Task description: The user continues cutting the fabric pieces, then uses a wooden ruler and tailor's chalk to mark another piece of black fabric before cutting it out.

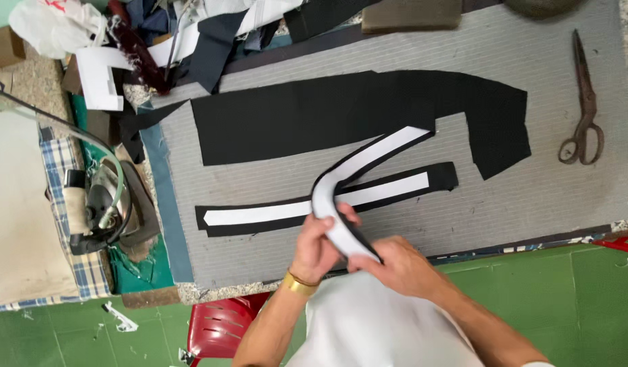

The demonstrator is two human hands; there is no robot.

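Both hands grip the near end of a curved black fabric strip (375, 155) faced with white interlining, and that end is lifted off the table. My left hand (318, 245), with a gold bangle at the wrist, pinches it from the left. My right hand (395, 266) holds it from the right. The strip's far end rests on a second, straight black strip with white interlining (259, 215) lying flat on the grey padded table (531, 197). A large black fabric piece (314, 115) lies behind them.
Old scissors (584, 109) lie at the table's right. A steam iron (100, 204) with its hose sits at the left on a checked cloth. Fabric scraps pile at the back left. A red stool (219, 329) stands below on the green floor.
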